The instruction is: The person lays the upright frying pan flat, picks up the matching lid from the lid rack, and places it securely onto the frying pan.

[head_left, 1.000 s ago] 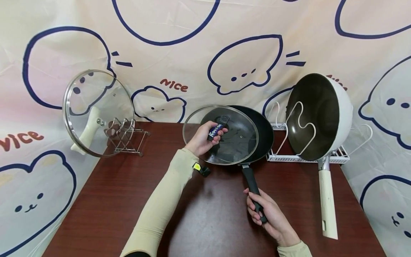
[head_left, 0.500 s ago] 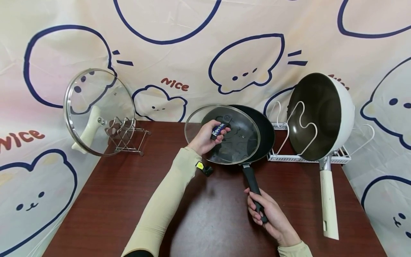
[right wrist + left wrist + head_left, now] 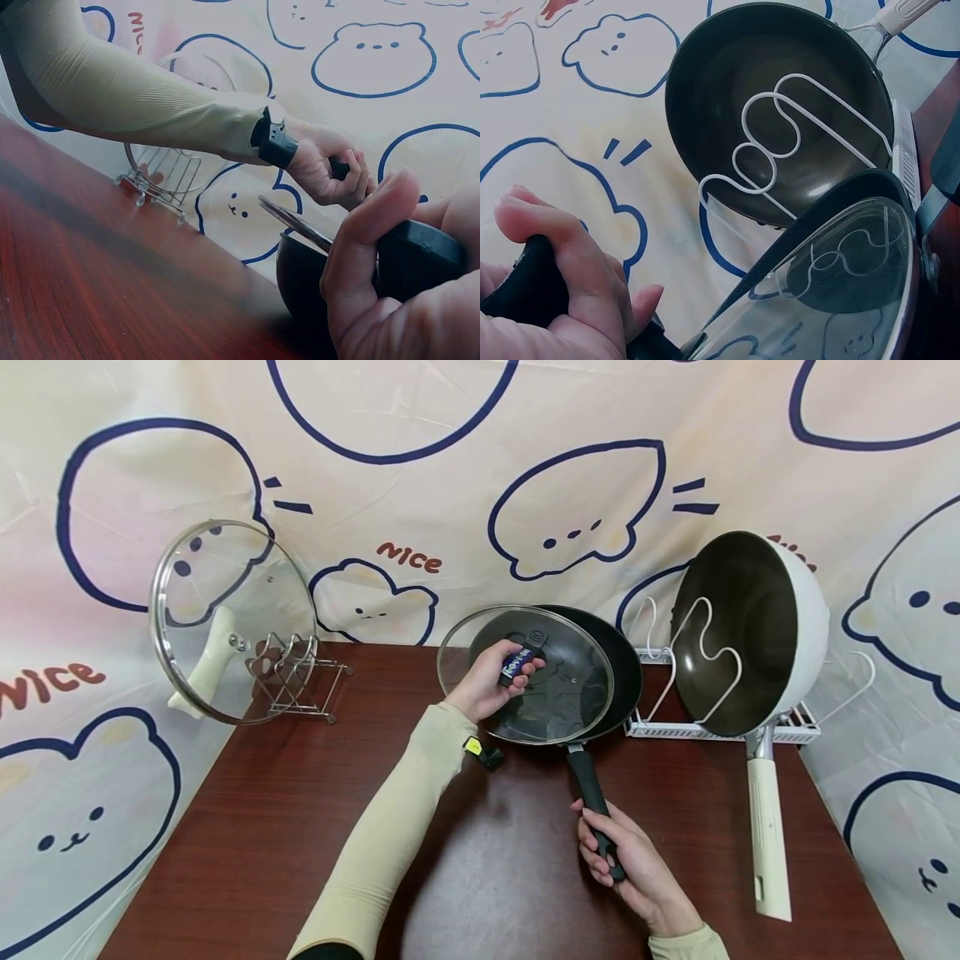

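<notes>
Left hand [image 3: 480, 687] clamped round the knob [image 3: 516, 665] of the glass lid [image 3: 558, 710], fingers wrapped. Right hand [image 3: 637, 868] wrapped round the handle [image 3: 587, 778] of the pan [image 3: 628, 668], near its free end. Lid sits over the pan but off-centre, overhanging the pan's left rim; can't tell if glass touches rim. Pan is at the table [image 3: 247, 843] rear edge, right of middle; can't tell if its base is down. Main risk, my read: lid off-centre plus any tilt lets it skate left off the rim if the knob grip slackens. Second: gripping the handle that far out gives poor leverage, so the pan could roll and knock the glass. Third: swing right and the pan could hit the white rack [image 3: 697, 730] at the rear right corner, just beside it, and jolt the wok [image 3: 772, 635]. Rear left corner: wire rack [image 3: 303, 717] with the spare lid [image 3: 232, 602], well apart.
</notes>
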A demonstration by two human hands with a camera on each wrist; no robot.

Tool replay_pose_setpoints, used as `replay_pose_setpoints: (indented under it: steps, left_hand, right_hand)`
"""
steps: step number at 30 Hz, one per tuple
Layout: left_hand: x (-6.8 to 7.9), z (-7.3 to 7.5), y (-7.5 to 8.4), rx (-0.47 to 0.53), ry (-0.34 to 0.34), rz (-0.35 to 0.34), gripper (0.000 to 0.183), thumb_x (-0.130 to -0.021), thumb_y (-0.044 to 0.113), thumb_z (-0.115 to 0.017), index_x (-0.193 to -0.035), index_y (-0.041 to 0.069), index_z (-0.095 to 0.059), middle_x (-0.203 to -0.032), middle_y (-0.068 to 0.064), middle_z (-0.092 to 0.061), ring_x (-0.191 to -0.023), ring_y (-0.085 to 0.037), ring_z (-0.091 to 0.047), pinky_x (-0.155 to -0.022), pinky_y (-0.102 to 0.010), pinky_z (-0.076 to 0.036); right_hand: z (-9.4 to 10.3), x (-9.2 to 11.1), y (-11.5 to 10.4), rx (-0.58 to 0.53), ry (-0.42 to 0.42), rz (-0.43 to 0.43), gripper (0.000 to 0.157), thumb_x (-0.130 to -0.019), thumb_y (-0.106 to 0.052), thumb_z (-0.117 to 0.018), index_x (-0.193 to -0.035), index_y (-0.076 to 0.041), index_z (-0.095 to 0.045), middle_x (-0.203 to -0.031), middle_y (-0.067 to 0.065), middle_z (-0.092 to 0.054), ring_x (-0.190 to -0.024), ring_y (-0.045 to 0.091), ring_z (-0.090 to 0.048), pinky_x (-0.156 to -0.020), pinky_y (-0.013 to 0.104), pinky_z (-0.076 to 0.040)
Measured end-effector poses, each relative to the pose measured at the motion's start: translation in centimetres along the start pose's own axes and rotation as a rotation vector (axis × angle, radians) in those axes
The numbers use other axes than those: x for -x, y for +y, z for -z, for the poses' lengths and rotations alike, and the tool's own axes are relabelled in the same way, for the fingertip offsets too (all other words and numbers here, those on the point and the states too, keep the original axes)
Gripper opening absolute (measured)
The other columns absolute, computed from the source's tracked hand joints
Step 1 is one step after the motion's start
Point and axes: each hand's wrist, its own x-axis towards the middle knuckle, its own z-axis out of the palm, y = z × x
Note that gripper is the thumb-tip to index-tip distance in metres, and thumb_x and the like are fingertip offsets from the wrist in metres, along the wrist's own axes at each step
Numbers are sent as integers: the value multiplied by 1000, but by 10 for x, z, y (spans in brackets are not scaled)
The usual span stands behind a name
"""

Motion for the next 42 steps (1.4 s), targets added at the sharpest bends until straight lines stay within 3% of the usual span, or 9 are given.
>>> replay_pose_setpoints:
  steps: [8,15,23,30,42]
  left_hand:
    - [-1,-3,-1,5,9,-1,50,-108,24,-38,-139,-15,-45,-79,-1,-53,-52,-5,-43,-47,-14,-39]
    - [-5,-4,-5,26,7,1,38,-108,23,-38,-122,-8,-54,-79,-2,-52,-52,-6,-42,-47,-15,-39]
    - [-8,-7,-8,31,-1,-11,48,-108,23,-37,-137,-14,-46,-80,-2,-52,-53,-6,-42,-47,-14,-39]
    - [-12,-10,-12,43,9,-19,37,-108,23,-37,-118,-7,-56,-78,-2,-52,-52,-6,-42,-47,-15,-38]
    - [-15,-13,-16,62,4,-12,35,-107,22,-37,-116,-5,-56,-79,-2,-51,-52,-6,-43,-46,-14,-38]
  right_hand:
    - [1,-1,0,-4,-19,8,22,-113,-26,-44,-129,-12,-47,-79,-8,-50,-55,2,-44,-46,14,-41]
    - [1,-1,0,-4,-10,-7,24,-113,-27,-44,-130,-12,-47,-79,-7,-50,-55,3,-44,-46,15,-41]
    - [1,-2,-1,4,-19,-7,24,-113,-27,-43,-130,-11,-46,-79,-7,-50,-55,4,-42,-46,15,-41]
    - [1,-2,-1,3,-22,-5,23,-113,-27,-43,-130,-12,-47,-79,-8,-50,-55,3,-43,-46,15,-41]
    - [1,-1,0,-15,-24,-2,23,-113,-27,-44,-130,-12,-47,-79,-8,-50,-55,3,-44,-46,15,-41]
